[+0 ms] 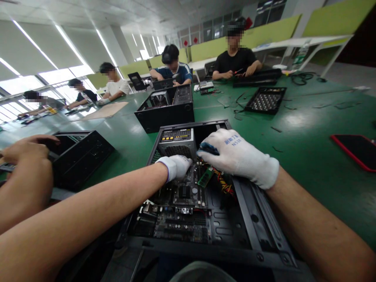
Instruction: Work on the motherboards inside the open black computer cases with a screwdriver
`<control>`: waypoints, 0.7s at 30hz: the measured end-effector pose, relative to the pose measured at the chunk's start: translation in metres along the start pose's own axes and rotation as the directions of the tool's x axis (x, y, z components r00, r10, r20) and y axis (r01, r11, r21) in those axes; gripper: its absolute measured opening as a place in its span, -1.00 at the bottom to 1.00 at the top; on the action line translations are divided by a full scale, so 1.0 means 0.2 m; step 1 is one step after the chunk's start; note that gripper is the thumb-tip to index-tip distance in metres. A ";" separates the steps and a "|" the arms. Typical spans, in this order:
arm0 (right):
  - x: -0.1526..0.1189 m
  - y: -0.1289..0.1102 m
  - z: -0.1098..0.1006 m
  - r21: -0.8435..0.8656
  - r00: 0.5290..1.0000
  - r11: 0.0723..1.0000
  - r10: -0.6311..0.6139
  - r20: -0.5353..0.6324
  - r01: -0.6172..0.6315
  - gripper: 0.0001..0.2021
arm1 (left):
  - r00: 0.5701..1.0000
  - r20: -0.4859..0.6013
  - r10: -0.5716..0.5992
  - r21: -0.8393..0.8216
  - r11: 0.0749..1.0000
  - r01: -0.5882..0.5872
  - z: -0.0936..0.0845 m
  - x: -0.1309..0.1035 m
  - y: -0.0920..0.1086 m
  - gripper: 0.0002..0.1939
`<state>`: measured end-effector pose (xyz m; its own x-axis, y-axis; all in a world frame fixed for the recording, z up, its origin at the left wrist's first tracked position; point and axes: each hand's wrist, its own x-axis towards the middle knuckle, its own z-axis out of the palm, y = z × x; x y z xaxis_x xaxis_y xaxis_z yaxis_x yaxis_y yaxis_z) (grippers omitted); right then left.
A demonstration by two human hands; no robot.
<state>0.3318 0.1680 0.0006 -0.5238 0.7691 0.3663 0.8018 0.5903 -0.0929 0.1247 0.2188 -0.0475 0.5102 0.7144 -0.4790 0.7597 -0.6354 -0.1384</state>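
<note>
An open black computer case (255, 219) lies on its side in front of me, with a motherboard (185, 192) inside. My left hand (179, 166), in a white glove, reaches down onto the board's upper part just below the power supply (176, 143); its fingertips are hidden. My right hand (232, 154), also gloved, is curled around a dark blue tool handle (209, 148) at the case's upper right. Below the right hand a green memory module (205, 177) lies tilted over the board, beside a bundle of red, yellow and black wires (223, 183).
Another open case (167, 117) stands beyond mine. At the left, a person's bare hands (29, 149) are by a black case (82, 156). A black tray (266, 100) and a red-edged phone (357, 150) lie right. Several people work around the green table (308, 117).
</note>
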 end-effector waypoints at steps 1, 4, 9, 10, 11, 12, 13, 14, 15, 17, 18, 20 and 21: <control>0.00 0.00 0.00 0.000 1.000 1.000 0.000 0.001 0.000 -0.54 | 1.000 0.001 -0.004 0.002 1.000 0.004 0.00 0.00 0.00 -0.41; 0.01 -0.01 -0.01 -0.004 1.000 1.000 0.007 0.010 -0.007 -0.54 | 1.000 0.006 -0.018 0.004 1.000 0.018 0.00 0.01 -0.01 -0.42; 0.01 -0.01 -0.01 -0.013 1.000 1.000 -0.002 0.025 0.003 -0.55 | 1.000 0.023 -0.017 0.003 1.000 0.016 -0.01 0.01 -0.01 -0.49; 0.01 -0.01 -0.01 -0.017 1.000 1.000 -0.005 0.026 0.006 -0.55 | 1.000 0.024 -0.012 0.003 1.000 0.012 -0.01 0.01 -0.01 -0.49; 0.01 -0.01 -0.01 -0.021 1.000 1.000 -0.007 0.024 0.008 -0.55 | 1.000 0.025 -0.006 0.003 1.000 0.006 -0.01 0.01 -0.01 -0.48; 0.00 -0.01 -0.01 -0.024 1.000 1.000 -0.009 0.022 0.010 -0.54 | 1.000 0.025 0.000 0.004 1.000 0.000 -0.01 0.02 -0.01 -0.49; 0.00 -0.01 -0.01 -0.025 1.000 1.000 -0.010 0.021 0.010 -0.54 | 1.000 0.024 0.005 0.006 1.000 -0.005 -0.01 0.02 -0.02 -0.49; 0.00 -0.01 -0.01 -0.024 1.000 1.000 -0.009 0.022 0.010 -0.54 | 1.000 0.024 0.009 0.010 1.000 -0.009 -0.01 0.02 -0.02 -0.50; 0.00 -0.01 -0.01 -0.022 1.000 1.000 -0.008 0.024 0.008 -0.55 | 1.000 0.023 0.012 0.013 1.000 -0.012 -0.01 0.02 -0.02 -0.51; 0.01 -0.01 -0.01 -0.018 1.000 1.000 -0.003 0.028 0.004 -0.55 | 1.000 0.023 0.013 0.019 1.000 -0.013 -0.01 0.03 -0.02 -0.50; 0.01 -0.01 -0.01 -0.016 1.000 1.000 -0.001 0.030 0.001 -0.55 | 1.000 0.022 0.014 0.020 1.000 -0.014 -0.01 0.03 -0.02 -0.49; 0.01 -0.02 -0.01 -0.013 0.999 1.000 0.002 0.034 -0.002 -0.55 | 0.999 0.021 0.024 0.018 1.000 -0.024 -0.01 0.02 -0.02 -0.48; 0.01 -0.02 -0.01 -0.011 0.999 1.000 0.003 0.037 -0.003 -0.55 | 0.999 0.020 0.031 0.018 0.999 -0.032 -0.02 0.02 -0.01 -0.50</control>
<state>0.3281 0.1673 0.0046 -0.5313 0.7795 0.3318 0.8064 0.5853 -0.0839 0.1261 0.2244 -0.0458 0.5254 0.6879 -0.5007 0.7359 -0.6628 -0.1383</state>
